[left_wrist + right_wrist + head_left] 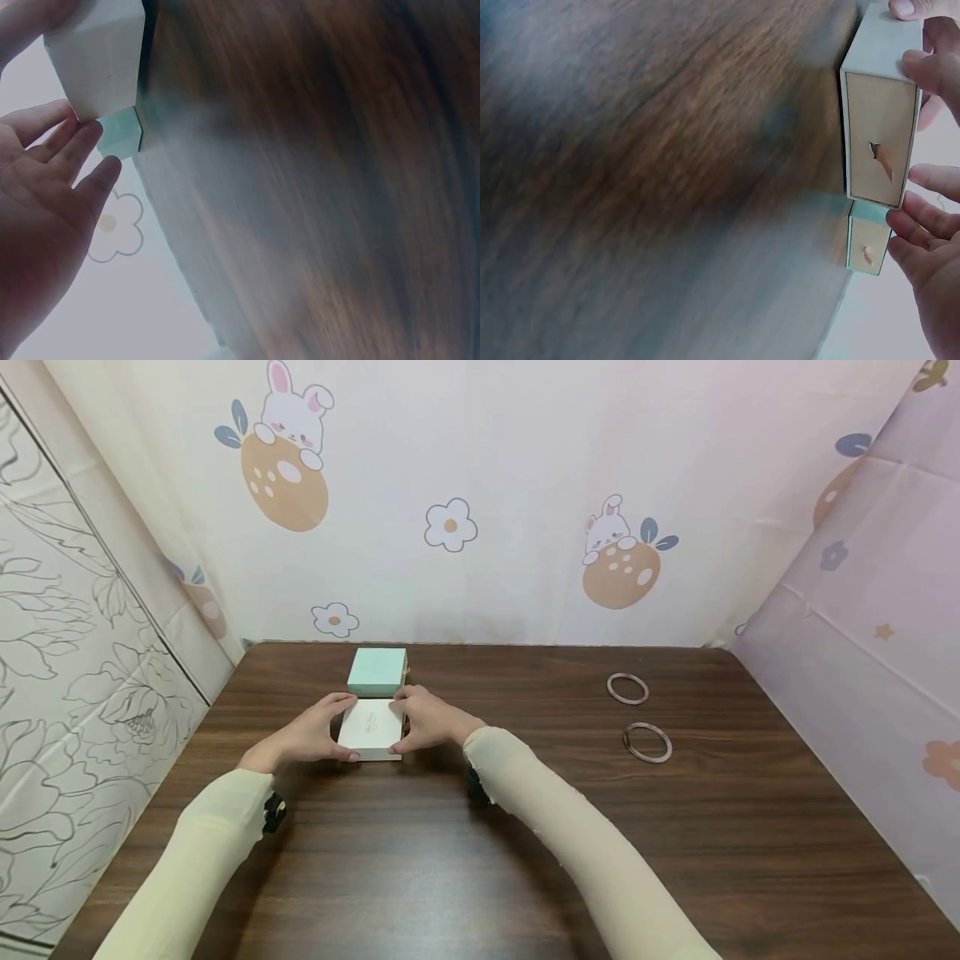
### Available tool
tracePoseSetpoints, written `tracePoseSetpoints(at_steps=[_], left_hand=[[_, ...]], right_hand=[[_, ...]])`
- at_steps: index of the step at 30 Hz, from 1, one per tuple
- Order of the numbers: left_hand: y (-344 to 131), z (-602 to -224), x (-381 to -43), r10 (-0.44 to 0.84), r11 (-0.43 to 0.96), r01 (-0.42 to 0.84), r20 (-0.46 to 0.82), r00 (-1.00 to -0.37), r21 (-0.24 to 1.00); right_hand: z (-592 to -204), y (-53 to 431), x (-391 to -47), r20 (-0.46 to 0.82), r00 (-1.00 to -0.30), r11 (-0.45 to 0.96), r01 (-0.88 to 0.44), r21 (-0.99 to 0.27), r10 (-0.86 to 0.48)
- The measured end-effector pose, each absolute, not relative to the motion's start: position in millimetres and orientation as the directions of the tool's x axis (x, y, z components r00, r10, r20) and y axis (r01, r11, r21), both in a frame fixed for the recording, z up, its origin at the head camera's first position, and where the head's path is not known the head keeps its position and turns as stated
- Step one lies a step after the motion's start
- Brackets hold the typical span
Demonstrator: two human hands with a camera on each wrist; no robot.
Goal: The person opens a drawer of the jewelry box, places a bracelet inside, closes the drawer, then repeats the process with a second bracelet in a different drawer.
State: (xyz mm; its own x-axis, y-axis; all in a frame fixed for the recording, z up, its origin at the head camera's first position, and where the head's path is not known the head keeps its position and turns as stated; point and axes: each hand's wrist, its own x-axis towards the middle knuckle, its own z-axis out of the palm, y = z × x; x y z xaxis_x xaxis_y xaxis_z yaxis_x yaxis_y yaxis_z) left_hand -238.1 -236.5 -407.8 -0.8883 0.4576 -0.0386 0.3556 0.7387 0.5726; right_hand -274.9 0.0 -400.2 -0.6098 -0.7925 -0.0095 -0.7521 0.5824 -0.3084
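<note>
A white drawer-style gift box (pixel 371 727) with small print on its lid lies on the table's left half. My left hand (pixel 310 732) pinches its left end, thumb at the front corner and fingers at the back. At the opposite end, my right hand (pixel 432 718) holds it the same way. The right wrist view shows the box's tan drawer front (pixel 879 135) with a small ribbon pull (pixel 882 160), facing right. Right behind stands a mint-green box (pixel 378 668) of similar shape, its own ribbon tab on the right side.
Two pale pinkish bangles (pixel 627 688) lie apart on the right part of the dark wood table (pixel 480 877), one nearer than the other. A printed curtain (pixel 525 460) hangs behind the table's back edge, with patterned cloth along both sides.
</note>
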Motion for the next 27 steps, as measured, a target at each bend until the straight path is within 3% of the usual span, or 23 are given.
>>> tracePoseSetpoints(at_steps=[27], left_hand=[[-193.5,-404.6,-240.9,0.504,0.727,0.424,0.000,-0.864,0.541]], right_hand=[[-392.0,52.5,-268.6,0.006,-0.651,0.602,-0.704,-0.377,-0.759]])
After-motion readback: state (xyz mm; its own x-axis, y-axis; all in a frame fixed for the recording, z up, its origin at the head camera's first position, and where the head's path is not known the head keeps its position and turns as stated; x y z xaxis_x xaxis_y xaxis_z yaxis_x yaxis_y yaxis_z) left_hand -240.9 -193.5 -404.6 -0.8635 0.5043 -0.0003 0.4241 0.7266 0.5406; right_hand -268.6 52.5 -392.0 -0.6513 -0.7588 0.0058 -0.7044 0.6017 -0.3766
